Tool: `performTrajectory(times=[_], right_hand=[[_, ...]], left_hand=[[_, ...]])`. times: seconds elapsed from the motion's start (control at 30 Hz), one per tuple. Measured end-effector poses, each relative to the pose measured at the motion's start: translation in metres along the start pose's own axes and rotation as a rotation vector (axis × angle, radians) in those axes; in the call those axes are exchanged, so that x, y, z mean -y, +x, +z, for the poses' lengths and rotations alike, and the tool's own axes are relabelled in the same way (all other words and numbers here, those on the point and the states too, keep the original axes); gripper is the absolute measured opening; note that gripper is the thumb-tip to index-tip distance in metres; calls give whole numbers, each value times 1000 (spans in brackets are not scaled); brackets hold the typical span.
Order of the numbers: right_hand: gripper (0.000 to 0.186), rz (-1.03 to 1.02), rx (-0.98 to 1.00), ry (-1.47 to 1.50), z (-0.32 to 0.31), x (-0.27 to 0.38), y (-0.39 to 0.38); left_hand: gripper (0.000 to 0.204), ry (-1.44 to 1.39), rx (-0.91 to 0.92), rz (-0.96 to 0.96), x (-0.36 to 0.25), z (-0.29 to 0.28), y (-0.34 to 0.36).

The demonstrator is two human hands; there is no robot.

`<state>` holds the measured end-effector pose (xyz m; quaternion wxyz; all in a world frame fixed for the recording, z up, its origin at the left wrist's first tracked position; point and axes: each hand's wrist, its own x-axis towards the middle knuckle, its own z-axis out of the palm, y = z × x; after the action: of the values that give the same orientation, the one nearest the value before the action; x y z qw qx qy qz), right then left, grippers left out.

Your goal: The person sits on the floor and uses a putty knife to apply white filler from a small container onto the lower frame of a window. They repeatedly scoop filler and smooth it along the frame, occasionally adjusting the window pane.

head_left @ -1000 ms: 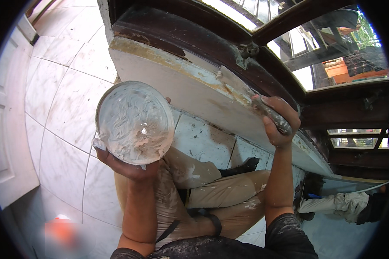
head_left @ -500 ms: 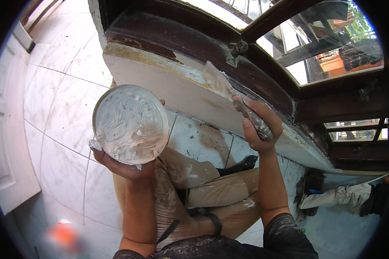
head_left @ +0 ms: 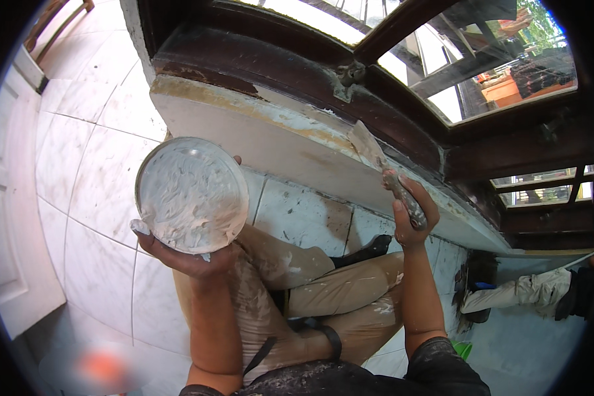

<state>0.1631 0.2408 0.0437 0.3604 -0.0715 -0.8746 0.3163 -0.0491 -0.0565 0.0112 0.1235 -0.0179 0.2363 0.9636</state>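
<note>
My left hand (head_left: 195, 259) grips a round metal lid (head_left: 143, 191) from below, its thumb at the left rim. Pale putty (head_left: 195, 198) is smeared over the lid's inner face. In my right hand (head_left: 416, 210) is a putty knife (head_left: 406, 200) with a speckled handle. Its blade (head_left: 368, 142) points up and left, over the top of the window ledge (head_left: 297, 122); whether it touches cannot be told. White and yellowish patches mark the ledge top.
Dark wooden window frames (head_left: 284, 59) rise behind the ledge. My crossed legs (head_left: 336, 290) rest on white floor tiles (head_left: 99, 218). A white panelled door (head_left: 13, 198) stands at left. Another person's legs (head_left: 518, 294) show at right, near a green object (head_left: 463, 348).
My right hand and the putty knife have moved right along the ledge and slightly down. The lid has shifted a little left and down in the picture.
</note>
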Motion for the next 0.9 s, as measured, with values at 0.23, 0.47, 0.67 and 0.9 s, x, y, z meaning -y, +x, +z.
performTrajectory(times=[0.23,0.47,0.67,0.9], right_hand=[[47,-127,-19,153,41,32,27],[48,-98,49,78,51,9,32],[47,-58,-21,-47,15,9,4],[44,57,-106,-162,-46,8,-35]], left_hand=[[103,86,63,35,4,8,0],[105,69,-4,47,6,14,4],[105,48,-7,28,3,8,2],[105,59,-10,-4,8,13,-1]])
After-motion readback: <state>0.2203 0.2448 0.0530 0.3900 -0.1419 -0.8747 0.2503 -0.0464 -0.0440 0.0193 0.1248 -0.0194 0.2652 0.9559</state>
